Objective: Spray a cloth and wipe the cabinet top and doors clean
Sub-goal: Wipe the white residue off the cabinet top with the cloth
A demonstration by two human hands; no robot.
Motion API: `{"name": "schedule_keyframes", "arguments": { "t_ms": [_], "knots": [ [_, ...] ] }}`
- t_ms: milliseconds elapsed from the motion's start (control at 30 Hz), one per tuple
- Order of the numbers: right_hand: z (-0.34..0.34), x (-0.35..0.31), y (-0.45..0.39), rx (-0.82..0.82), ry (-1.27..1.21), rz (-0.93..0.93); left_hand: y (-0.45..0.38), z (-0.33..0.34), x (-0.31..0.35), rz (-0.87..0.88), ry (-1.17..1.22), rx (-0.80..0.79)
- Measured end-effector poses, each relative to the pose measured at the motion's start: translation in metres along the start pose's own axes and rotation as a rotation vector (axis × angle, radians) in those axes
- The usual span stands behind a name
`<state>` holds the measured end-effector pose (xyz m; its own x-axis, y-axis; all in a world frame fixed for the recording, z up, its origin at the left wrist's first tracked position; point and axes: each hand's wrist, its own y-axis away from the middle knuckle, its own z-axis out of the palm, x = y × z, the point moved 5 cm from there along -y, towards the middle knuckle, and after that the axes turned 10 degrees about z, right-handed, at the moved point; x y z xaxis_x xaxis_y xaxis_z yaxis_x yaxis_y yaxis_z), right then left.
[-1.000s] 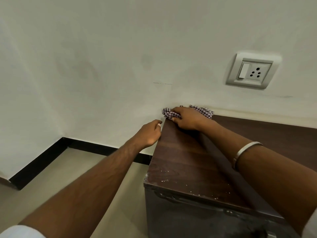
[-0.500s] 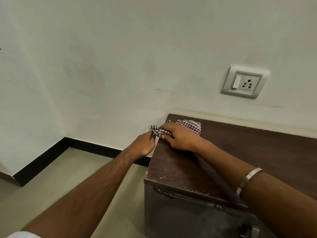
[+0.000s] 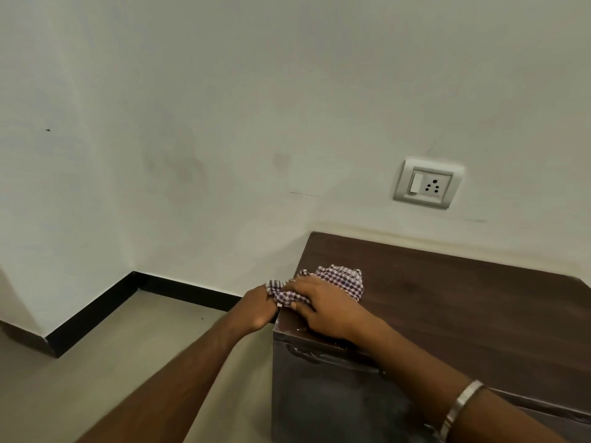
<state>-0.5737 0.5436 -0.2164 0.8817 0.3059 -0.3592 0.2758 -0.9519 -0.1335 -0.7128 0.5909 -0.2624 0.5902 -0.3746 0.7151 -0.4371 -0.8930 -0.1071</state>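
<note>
The right hand (image 3: pixel 326 310) presses the checked cloth (image 3: pixel 343 281) flat at the cabinet top (image 3: pixel 463 302) left edge, fingers extended; the left hand (image 3: pixel 257 306) pinches the overhanging cloth corner beside that edge; unwiped surface extends rightward.

Looks like a room in a home or lodging to me. Plain off-white painted wall (image 3: pixel 224 107) with scuffs, black skirting (image 3: pixel 96 310) along a beige tiled floor (image 3: pixel 105 378), a white wall socket with switch (image 3: pixel 428 183), and a dark wood-grain cabinet (image 3: pixel 463 308) pushed against the wall. I can't tell which room.
</note>
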Motion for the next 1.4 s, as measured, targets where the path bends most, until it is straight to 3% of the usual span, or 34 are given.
{"name": "schedule_keyframes", "arguments": {
  "t_ms": [233,467,800,1000,1400],
  "knots": [
    [-0.004,-0.008,0.001,0.046,0.015,0.075,0.012,0.0,0.012,0.003,0.021,0.015],
    [0.001,-0.028,0.035,0.048,-0.001,-0.055,0.026,0.001,0.006,0.057,-0.089,-0.039],
    [-0.007,-0.025,0.042,0.058,0.013,0.024,0.049,0.001,0.007,-0.019,-0.082,0.013],
    [0.003,-0.042,0.057,0.007,0.016,-0.051,0.055,-0.007,0.001,-0.017,-0.098,-0.003],
    [-0.031,0.032,0.121,-0.023,0.09,0.06,0.044,-0.001,0.032,-0.004,-0.116,0.0]
  ]
}}
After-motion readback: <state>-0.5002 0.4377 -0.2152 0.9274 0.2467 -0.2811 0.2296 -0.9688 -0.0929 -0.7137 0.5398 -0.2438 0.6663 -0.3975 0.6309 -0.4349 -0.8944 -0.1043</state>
